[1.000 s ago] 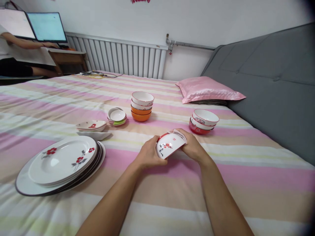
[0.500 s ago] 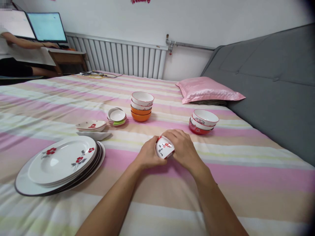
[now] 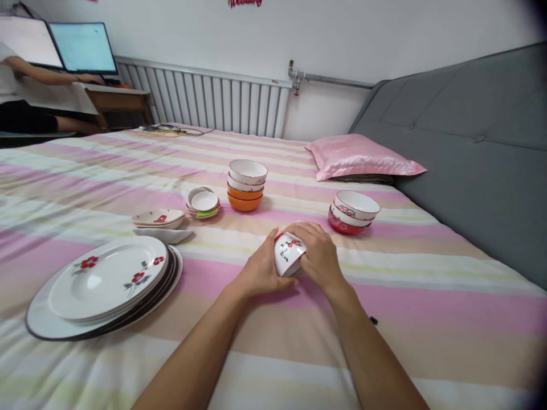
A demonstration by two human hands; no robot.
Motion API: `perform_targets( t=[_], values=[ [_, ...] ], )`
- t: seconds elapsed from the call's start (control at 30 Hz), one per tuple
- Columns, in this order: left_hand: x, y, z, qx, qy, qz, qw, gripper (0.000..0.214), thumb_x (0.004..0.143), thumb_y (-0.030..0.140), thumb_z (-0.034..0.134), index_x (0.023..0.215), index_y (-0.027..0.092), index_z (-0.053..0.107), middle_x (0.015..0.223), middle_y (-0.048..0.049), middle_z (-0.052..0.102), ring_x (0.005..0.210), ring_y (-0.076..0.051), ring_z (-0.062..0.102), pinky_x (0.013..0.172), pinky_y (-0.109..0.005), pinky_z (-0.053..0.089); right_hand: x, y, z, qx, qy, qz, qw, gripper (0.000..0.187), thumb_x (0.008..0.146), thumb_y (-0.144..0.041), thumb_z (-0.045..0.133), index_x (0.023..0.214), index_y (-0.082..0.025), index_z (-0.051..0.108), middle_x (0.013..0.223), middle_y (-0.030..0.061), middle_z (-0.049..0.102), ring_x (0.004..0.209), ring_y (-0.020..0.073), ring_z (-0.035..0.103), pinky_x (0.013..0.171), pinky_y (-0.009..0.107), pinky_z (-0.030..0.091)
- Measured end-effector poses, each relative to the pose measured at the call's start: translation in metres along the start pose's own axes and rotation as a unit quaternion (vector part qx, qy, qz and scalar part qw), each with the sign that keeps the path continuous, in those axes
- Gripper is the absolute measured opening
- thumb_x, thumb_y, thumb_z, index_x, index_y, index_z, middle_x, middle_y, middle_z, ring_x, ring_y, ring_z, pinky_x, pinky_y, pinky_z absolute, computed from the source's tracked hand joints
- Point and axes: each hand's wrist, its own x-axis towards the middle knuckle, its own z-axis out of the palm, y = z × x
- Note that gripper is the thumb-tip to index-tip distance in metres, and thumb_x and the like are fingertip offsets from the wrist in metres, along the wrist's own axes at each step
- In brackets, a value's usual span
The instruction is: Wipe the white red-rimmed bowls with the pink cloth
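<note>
A white bowl (image 3: 287,254) with red blossoms and dark marks is held between both hands, tilted, just above or on the striped bedspread. My left hand (image 3: 265,266) grips its left side, thumb along the bottom. My right hand (image 3: 317,250) is wrapped over its top and right side, hiding much of it. Beyond my right hand stands a stack of bowls (image 3: 356,204), white over red. Farther back, another stack (image 3: 247,172) has white bowls over orange ones. Whether the held bowl is single or nested with another, I cannot tell.
Plates with red flowers (image 3: 111,276) are piled at the left. Behind them lie boat-shaped dishes (image 3: 158,218) and small saucers (image 3: 204,201). A pink pillow (image 3: 363,156) rests by the grey headboard (image 3: 478,114). A person's arm (image 3: 47,74) reaches across a desk at the far left.
The bowl has turned slightly and shifted a little to the right in my hands. My right hand has moved farther round its side. A small black thing now shows beside my right forearm.
</note>
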Motion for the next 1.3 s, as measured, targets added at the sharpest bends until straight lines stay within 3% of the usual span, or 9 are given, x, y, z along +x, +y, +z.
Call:
perform_targets(
  t=[0.07, 0.2, 0.27, 0.4, 0.47, 0.63, 0.97, 1.13, 1.3],
  values=[
    [0.000, -0.003, 0.000, 0.003, -0.013, 0.004, 1.000, 0.125, 0.051, 0.041, 0.082, 0.147, 0.014, 0.005, 0.146, -0.0199, 0.032, 0.132, -0.037, 0.035, 0.105, -0.051, 0.032, 0.000, 0.004, 0.004, 0.043, 0.041, 0.022, 0.998, 0.048, 0.066, -0.003, 0.043, 0.102, -0.023, 0.066, 0.109, 0.0044, 0.067, 0.106, 0.0245, 0.054, 0.091, 0.038, 0.040],
    [0.003, -0.005, -0.002, -0.047, -0.001, 0.036, 0.998, 0.120, 0.058, 0.041, 0.079, 0.146, 0.016, 0.002, 0.142, -0.0181, 0.039, 0.129, -0.033, 0.040, 0.106, -0.049, 0.033, 0.001, 0.013, 0.018, 0.202, 0.130, 0.124, 0.963, 0.039, 0.066, -0.009, 0.044, 0.095, -0.022, 0.068, 0.101, 0.0045, 0.070, 0.098, 0.0236, 0.060, 0.088, 0.037, 0.044],
    [0.003, -0.002, -0.004, -0.071, 0.027, 0.050, 0.996, 0.112, 0.061, 0.042, 0.078, 0.145, 0.016, 0.008, 0.140, -0.0169, 0.041, 0.128, -0.031, 0.042, 0.105, -0.046, 0.035, 0.002, 0.017, 0.027, 0.325, 0.152, 0.209, 0.910, 0.036, 0.064, -0.012, 0.047, 0.093, -0.020, 0.067, 0.097, 0.0045, 0.071, 0.092, 0.0233, 0.063, 0.082, 0.036, 0.048],
    [0.004, 0.003, -0.008, -0.071, 0.065, 0.035, 0.995, 0.097, 0.061, 0.041, 0.077, 0.139, 0.015, 0.026, 0.140, -0.0146, 0.041, 0.127, -0.030, 0.042, 0.105, -0.042, 0.037, 0.003, 0.027, 0.042, 0.531, 0.124, 0.345, 0.764, 0.037, 0.058, -0.020, 0.061, 0.095, -0.020, 0.064, 0.091, 0.0046, 0.071, 0.079, 0.0223, 0.065, 0.069, 0.033, 0.051],
    [0.004, 0.004, -0.008, -0.046, 0.064, 0.011, 0.997, 0.089, 0.060, 0.037, 0.076, 0.134, 0.015, 0.033, 0.136, -0.0138, 0.046, 0.124, -0.031, 0.045, 0.102, -0.043, 0.039, 0.002, 0.030, 0.047, 0.562, 0.087, 0.365, 0.737, 0.041, 0.055, -0.022, 0.065, 0.095, -0.020, 0.063, 0.090, 0.0046, 0.071, 0.077, 0.0216, 0.064, 0.068, 0.032, 0.050],
    [0.004, 0.006, -0.009, 0.010, 0.070, -0.005, 0.997, 0.064, 0.059, 0.024, 0.068, 0.118, 0.016, 0.046, 0.114, -0.0093, 0.060, 0.104, -0.028, 0.058, 0.087, -0.039, 0.048, -0.001, 0.032, 0.045, 0.532, 0.061, 0.333, 0.776, 0.038, 0.053, -0.022, 0.068, 0.091, -0.019, 0.064, 0.089, 0.0037, 0.070, 0.079, 0.0202, 0.063, 0.068, 0.030, 0.049],
    [0.002, 0.006, -0.004, 0.066, 0.098, 0.113, 0.987, 0.076, 0.053, 0.015, 0.065, 0.125, 0.020, 0.039, 0.124, -0.0098, 0.053, 0.112, -0.027, 0.053, 0.096, -0.039, 0.043, 0.002, 0.021, 0.025, 0.399, 0.101, 0.233, 0.881, 0.029, 0.063, -0.018, 0.058, 0.092, -0.019, 0.064, 0.090, 0.0033, 0.069, 0.079, 0.0203, 0.062, 0.069, 0.031, 0.048],
    [0.001, 0.002, -0.002, 0.090, 0.106, 0.090, 0.986, 0.076, 0.055, 0.017, 0.064, 0.126, 0.019, 0.039, 0.123, -0.0108, 0.053, 0.111, -0.028, 0.053, 0.094, -0.039, 0.044, 0.002, 0.013, 0.017, 0.264, 0.095, 0.116, 0.953, 0.031, 0.068, -0.013, 0.055, 0.096, -0.021, 0.066, 0.100, 0.0047, 0.069, 0.095, 0.0226, 0.062, 0.085, 0.035, 0.046],
    [0.002, -0.002, 0.000, 0.098, 0.119, 0.073, 0.985, 0.074, 0.057, 0.018, 0.065, 0.126, 0.018, 0.040, 0.122, -0.0121, 0.054, 0.111, -0.029, 0.054, 0.093, -0.040, 0.045, 0.003, 0.003, 0.010, 0.146, 0.064, -0.012, 0.987, 0.040, 0.069, -0.005, 0.050, 0.100, -0.023, 0.066, 0.106, 0.0033, 0.068, 0.105, 0.0220, 0.056, 0.093, 0.036, 0.042]
  ],
)
